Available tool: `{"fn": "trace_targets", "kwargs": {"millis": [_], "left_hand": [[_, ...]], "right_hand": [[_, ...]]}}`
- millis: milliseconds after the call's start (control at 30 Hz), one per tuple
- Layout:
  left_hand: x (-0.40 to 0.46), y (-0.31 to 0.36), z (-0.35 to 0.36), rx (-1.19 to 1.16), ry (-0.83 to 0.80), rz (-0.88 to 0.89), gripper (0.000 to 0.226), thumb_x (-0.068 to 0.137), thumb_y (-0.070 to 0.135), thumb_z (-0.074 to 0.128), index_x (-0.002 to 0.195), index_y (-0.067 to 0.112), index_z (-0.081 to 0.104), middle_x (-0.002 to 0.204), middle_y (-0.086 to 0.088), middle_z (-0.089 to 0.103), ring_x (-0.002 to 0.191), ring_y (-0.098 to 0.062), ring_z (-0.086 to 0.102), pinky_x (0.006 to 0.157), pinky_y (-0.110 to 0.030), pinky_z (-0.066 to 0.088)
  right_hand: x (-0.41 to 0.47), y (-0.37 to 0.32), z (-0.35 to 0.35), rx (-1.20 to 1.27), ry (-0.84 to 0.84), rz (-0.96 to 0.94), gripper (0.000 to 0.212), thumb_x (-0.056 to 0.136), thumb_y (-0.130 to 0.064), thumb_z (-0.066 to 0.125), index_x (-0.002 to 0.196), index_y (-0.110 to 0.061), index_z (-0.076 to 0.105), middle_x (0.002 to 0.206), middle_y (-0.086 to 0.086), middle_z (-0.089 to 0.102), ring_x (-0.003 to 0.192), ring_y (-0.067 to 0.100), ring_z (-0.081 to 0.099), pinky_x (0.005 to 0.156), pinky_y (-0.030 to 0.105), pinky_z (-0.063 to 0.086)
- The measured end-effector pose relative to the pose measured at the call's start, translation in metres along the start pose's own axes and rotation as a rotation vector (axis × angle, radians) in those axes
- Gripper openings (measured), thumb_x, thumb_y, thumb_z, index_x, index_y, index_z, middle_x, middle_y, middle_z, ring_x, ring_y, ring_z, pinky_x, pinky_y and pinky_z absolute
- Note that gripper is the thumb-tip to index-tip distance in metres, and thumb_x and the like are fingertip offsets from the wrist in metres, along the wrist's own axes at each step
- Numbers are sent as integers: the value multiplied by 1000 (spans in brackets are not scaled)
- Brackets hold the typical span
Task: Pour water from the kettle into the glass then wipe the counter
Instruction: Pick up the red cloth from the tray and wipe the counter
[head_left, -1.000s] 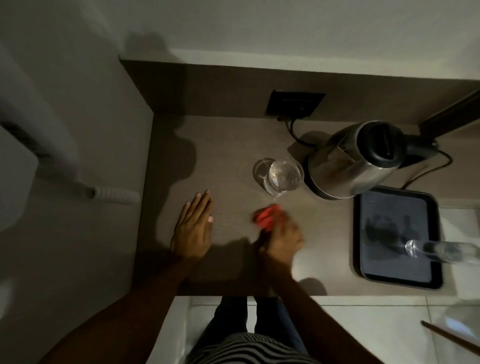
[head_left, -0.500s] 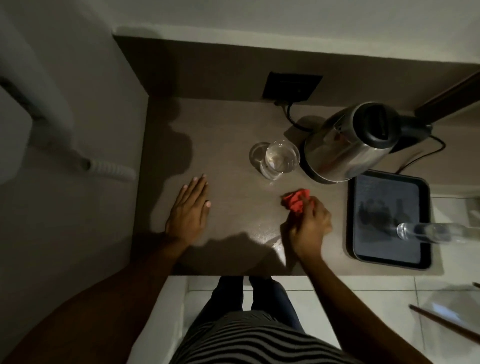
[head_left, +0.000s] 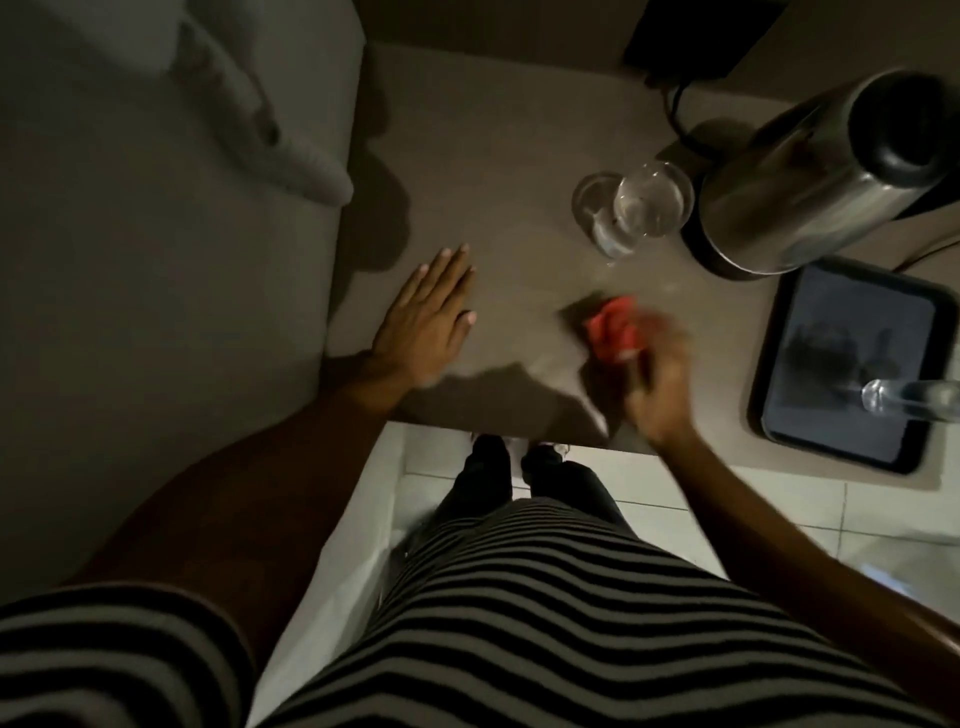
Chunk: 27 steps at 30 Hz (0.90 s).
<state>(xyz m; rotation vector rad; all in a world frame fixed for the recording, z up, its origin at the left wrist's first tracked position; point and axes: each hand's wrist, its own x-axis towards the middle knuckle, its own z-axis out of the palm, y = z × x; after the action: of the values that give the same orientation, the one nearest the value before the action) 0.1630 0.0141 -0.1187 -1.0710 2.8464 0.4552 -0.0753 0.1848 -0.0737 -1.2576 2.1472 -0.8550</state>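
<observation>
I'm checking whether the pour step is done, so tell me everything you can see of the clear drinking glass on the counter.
The clear drinking glass is a plain, round, transparent tumbler standing upright on the brown counter. Seen from above, its open rim is empty of any lid, and it appears to hold clear water. It stands just left of the shiny steel electric kettle, very close; contact cannot be judged. Neither hand touches it; the red cloth is nearer the counter's front edge.

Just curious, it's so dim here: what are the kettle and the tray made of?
The kettle looks like polished steel, since its body gives streaky reflections; its lid seems to be black plastic. The tray looks like dark glossy plastic or lacquer, mirroring shapes, though I cannot say which.
</observation>
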Motion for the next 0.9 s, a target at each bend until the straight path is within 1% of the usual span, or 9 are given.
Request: {"fn": "trace_targets", "kwargs": {"millis": [100,200,333,433,533,600,667,800,900], "left_hand": [[-2,0,0,23,12,-17,59,103,39,25,155,12,24,166,-8,17,153,-24,14,124,-41,13],[0,1,1,36,19,-23,58,103,40,26,155,13,25,165,-8,18,153,-24,15,124,-42,15],[2,2,2,39,30,-36,59,102,39,27,155,13,26,165,-8,19,153,-24,16,123,-43,16],[0,3,2,50,37,-53,59,102,40,24,155,13,25,165,-8,17,153,-24,15,124,-43,15],[-1,1,4,35,78,-59,58,102,42,26,154,14,30,165,-6,21,152,-23,19,122,-44,18],[-1,0,6,12,117,-61,58,101,42,31,152,15,35,164,-6,25,151,-22,23,121,-45,22],[2,-2,7,-8,142,-62,57,100,43,35,150,16,39,163,-5,28,150,-23,26,120,-46,25],[5,-4,10,-34,184,-53,56,100,43,39,149,16,40,162,-5,29,150,-23,26,119,-46,26],[4,-4,11,-47,198,-58,57,99,43,41,149,17,41,162,-4,29,150,-22,25,120,-45,24]], "right_hand": [[18,26,-20,-386,107,328,67,73,-24,42,135,1,50,139,31,47,126,50,43,108,55,34],[6,1,12,-413,175,365,67,76,-18,46,140,-2,47,142,29,46,125,48,45,102,53,36],[-32,-49,75,-211,-180,81,41,85,1,48,124,-2,63,123,27,64,113,43,61,96,57,48],[-67,-61,97,-258,-369,-296,37,84,-12,62,121,-12,65,133,19,62,126,36,52,103,54,44],[-56,-57,77,-170,-542,-489,36,98,-28,51,121,-8,68,132,19,65,126,38,57,103,57,47],[-36,-48,51,-8,-448,-417,40,100,-32,44,110,-4,72,117,17,71,113,36,65,95,55,50],[-11,-24,20,79,-144,-199,30,96,-23,49,92,-3,72,101,18,72,100,41,67,88,58,50],[6,24,-11,-384,160,312,65,77,-19,47,139,1,48,141,31,46,122,52,45,105,54,35],[-21,0,30,-370,190,367,70,74,-31,34,135,-4,54,135,28,52,118,46,48,100,50,37]]}}
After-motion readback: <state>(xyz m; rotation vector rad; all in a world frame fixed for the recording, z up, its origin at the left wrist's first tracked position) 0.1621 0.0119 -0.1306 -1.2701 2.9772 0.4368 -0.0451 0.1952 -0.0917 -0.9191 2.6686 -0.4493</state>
